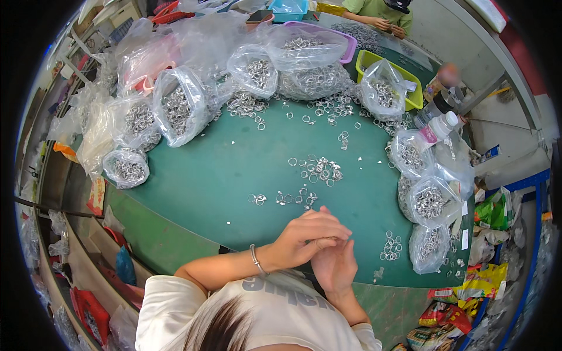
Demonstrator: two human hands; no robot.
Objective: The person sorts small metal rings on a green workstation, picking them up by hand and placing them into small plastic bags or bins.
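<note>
My left hand, with a thin bracelet on its wrist, lies curled over the fingers of my right hand at the front edge of the green table. The two hands touch, and whatever is between the fingers is hidden. Just beyond them lie small groups of loose metal rings. A bigger scatter of rings sits mid-table, and a few rings lie to the right of my hands.
Clear plastic bags full of rings crowd the left, back and right of the table. A purple tub, a yellow-green tray and a white-capped bottle stand at the back right. Another person's hands work at the far end.
</note>
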